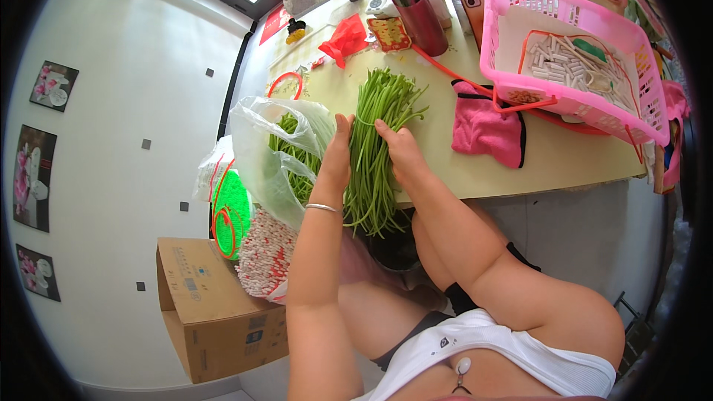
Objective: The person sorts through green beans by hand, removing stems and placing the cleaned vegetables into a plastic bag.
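I have a bunch of green stems (377, 156) gripped between my two hands, over the near edge of the table (572, 160), with its upper ends fanned out above the tabletop and its lower ends hanging past the edge. My left hand (338, 157) is pressed along the left side of the bunch, fairly straight, thumb pointing up; my right hand (407, 154) is curved against the right side, its thumb lying on the stems. Both are partly closed on the bunch, though I can't see how far my fingers wrap behind it. A silver bracelet (321, 208) circles my left wrist. Just left of that hand, a clear plastic bag (254, 130) stands open with more stems (293, 150) inside. To the right of the bunch, a pink cloth (486, 130) lies on the table beside a pink basket (499, 37) holding short white sticks (555, 62). Farther back are a dark red flask (421, 21) and a crumpled red bag (345, 40). Below the table's left side sits an open cardboard box (223, 278).
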A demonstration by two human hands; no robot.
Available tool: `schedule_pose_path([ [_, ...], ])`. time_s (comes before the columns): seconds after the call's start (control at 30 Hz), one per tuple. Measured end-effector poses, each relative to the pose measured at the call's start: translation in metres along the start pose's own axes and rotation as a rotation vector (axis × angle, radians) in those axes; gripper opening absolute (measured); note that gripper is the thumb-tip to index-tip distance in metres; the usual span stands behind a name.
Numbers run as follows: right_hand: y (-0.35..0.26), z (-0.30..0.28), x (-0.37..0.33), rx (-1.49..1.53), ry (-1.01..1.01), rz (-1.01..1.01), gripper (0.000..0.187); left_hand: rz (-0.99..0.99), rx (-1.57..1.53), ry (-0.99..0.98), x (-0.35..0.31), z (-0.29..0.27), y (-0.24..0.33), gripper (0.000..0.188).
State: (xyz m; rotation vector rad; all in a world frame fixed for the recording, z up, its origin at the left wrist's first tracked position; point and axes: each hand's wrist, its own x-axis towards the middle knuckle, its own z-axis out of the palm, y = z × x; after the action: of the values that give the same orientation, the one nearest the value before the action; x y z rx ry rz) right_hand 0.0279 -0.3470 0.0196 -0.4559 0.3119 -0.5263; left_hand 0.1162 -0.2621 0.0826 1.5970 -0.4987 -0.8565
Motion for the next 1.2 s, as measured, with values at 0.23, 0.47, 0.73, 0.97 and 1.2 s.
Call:
schedule_pose_path([
  [0.23, -0.005, -0.005, -0.004, -1.125, 0.395, -0.525, 0.025, 0.15, 0.323, 0.109, 0.005, 0.013, -0.007, 0.08],
  [0.47, -0.008, -0.014, 0.011, -0.435, 0.518, -0.455, 0.027, 0.427, 0.6, 0.324, -0.01, 0.0, -0.025, 0.042],
  [0.73, -0.015, 0.005, -0.008, -0.764, 0.514, -0.817, 0.036, 0.57, 0.554, 0.386, -0.079, 0.008, -0.023, 0.03],
  [0.97, -0.014, 0.021, -0.02, -0.458, 0.284, -0.738, 0.032, 0.567, 0.371, 0.419, -0.107, 0.021, -0.04, 0.026],
  [1.2, -0.022, 0.01, -0.02, -0.246, 0.126, -0.381, 0.021, 0.537, 0.152, -0.051, -0.098, 0.029, -0.039, 0.062],
])
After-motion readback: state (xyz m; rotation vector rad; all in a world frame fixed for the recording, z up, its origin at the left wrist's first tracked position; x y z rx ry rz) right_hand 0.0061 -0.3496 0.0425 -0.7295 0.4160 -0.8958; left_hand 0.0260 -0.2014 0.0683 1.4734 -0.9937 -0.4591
